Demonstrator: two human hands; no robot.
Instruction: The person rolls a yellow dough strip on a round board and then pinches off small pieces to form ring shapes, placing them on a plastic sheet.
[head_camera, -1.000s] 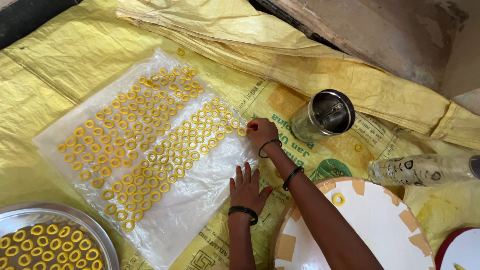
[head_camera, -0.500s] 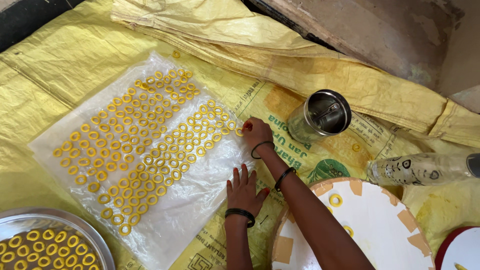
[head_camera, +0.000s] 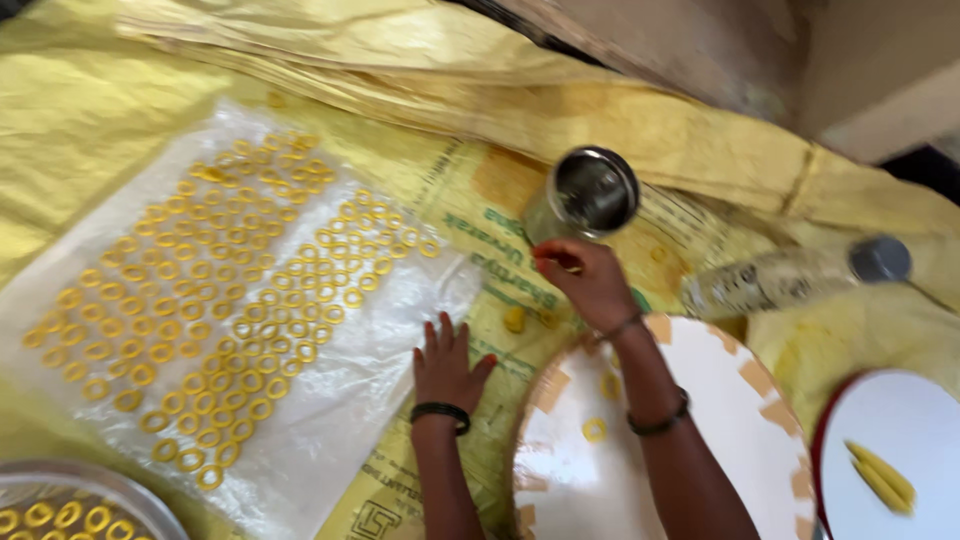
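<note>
Yellow dough rings (head_camera: 215, 300) lie in slanting rows on the clear plastic sheet (head_camera: 370, 400), the rows' long axis running from the sheet's near left corner up toward the steel cup (head_camera: 590, 192). Each ring lies flat with its hole facing up. My right hand (head_camera: 585, 280) sits just below that cup, fingers curled in and pinched on something small and yellow at the fingertips (head_camera: 545, 262); I cannot tell whether it is a ring. My left hand (head_camera: 447, 365) lies open and flat, palm down, on the sheet's right edge, down and left of the cup, holding nothing, its fingers pointing up toward the cup. A small yellow lump (head_camera: 514, 320) lies on the yellow printed sack (head_camera: 90, 110) between my two hands. My right forearm crosses a round white board (head_camera: 730, 430) below the cup, and two single rings (head_camera: 594, 430) lie on that board beside my arm. A plastic bottle (head_camera: 790, 280) lies on its side right of the cup, cap pointing right. Farther right and lower, a red-rimmed white plate (head_camera: 900, 440) holds yellow strips. Far down left of the cup, a steel tray (head_camera: 150, 500) holds more rings.
</note>
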